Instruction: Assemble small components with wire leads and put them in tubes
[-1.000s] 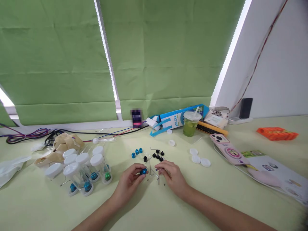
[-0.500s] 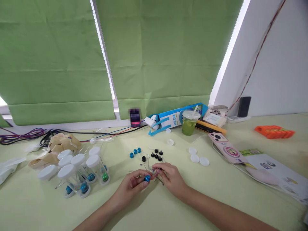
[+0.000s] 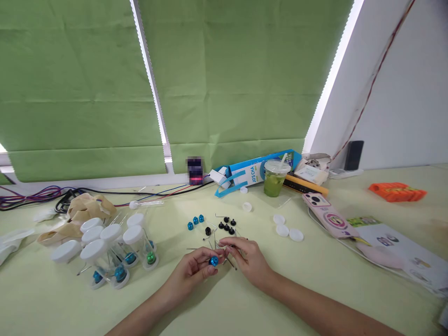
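My left hand [image 3: 191, 271] pinches a small blue knob [image 3: 213, 261] between thumb and fingers, just above the pale green table [image 3: 245, 303]. My right hand [image 3: 247, 259] is closed on a thin metal hex key [image 3: 229, 259] whose tip points at the blue knob. The two hands almost touch. Beyond them lie three loose blue knobs [image 3: 195, 220], several black knobs [image 3: 226, 225] and more thin metal keys [image 3: 213, 240].
A cluster of clear vials with white caps [image 3: 112, 247] stands at the left, some with blue or green knobs inside. Loose white caps [image 3: 287, 229], an iced green drink [image 3: 275, 178], a blue box [image 3: 252, 171], a phone [image 3: 329, 215], papers and cables lie around.
Both hands drew a little nearer to me and came together. The right hand has taken up a metal key and brought it against the blue knob. The view shifted slightly.
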### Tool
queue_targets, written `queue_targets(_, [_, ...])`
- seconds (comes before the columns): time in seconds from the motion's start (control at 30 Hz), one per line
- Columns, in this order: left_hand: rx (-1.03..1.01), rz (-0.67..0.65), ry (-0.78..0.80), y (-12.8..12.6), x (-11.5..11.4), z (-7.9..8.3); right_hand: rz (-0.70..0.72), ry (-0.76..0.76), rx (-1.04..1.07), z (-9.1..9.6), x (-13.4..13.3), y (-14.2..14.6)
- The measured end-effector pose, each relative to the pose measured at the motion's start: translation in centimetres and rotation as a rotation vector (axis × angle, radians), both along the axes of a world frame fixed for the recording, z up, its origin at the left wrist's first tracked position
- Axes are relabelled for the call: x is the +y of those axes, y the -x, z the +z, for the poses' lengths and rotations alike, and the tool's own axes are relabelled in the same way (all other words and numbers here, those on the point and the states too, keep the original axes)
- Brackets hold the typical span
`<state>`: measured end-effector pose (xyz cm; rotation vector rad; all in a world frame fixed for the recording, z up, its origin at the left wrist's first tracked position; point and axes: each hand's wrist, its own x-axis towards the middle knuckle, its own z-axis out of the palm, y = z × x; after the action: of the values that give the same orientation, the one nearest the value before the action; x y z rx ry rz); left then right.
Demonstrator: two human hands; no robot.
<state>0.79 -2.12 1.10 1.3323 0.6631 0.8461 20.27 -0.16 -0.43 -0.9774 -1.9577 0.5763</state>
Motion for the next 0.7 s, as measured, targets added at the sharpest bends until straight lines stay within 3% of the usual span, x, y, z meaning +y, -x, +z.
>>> queue_targets(0.37, [-0.002, 0.009, 0.047, 0.1, 0.1, -0.3, -0.026, 0.104, 0.216, 0.7, -0.4, 0.0])
queue_targets(0.7, [-0.066, 0.045, 0.055, -0.1, 0.2, -1.8, 0.059, -0.157, 0.081, 0.8, -2.0, 0.3])
